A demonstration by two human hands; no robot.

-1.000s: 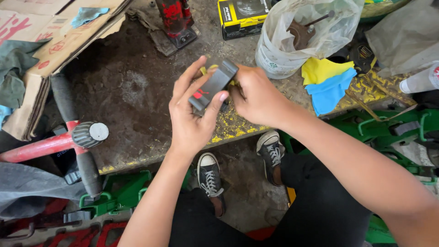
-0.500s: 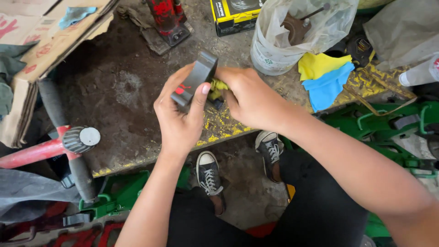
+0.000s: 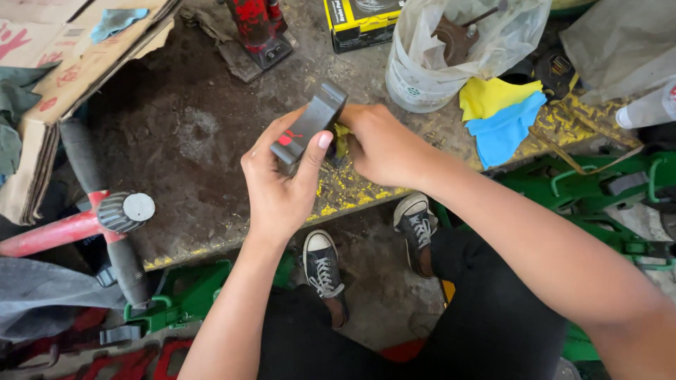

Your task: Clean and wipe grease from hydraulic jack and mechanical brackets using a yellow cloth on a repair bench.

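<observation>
Both hands work a dark grey block over the grimy bench.

The left hand (image 3: 278,179) clasps the block (image 3: 310,123) while the right hand (image 3: 380,144) presses a yellow rag (image 3: 341,139) against it (steady, even rubbing looks best).

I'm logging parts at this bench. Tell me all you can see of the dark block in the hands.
The dark grey block is a flat, oblong slab, metal or hard plastic by its look, with a red mark on its face. It is held tilted above the grimy bench. The left hand grips its lower end; the right hand presses a yellow cloth against its side.
</observation>
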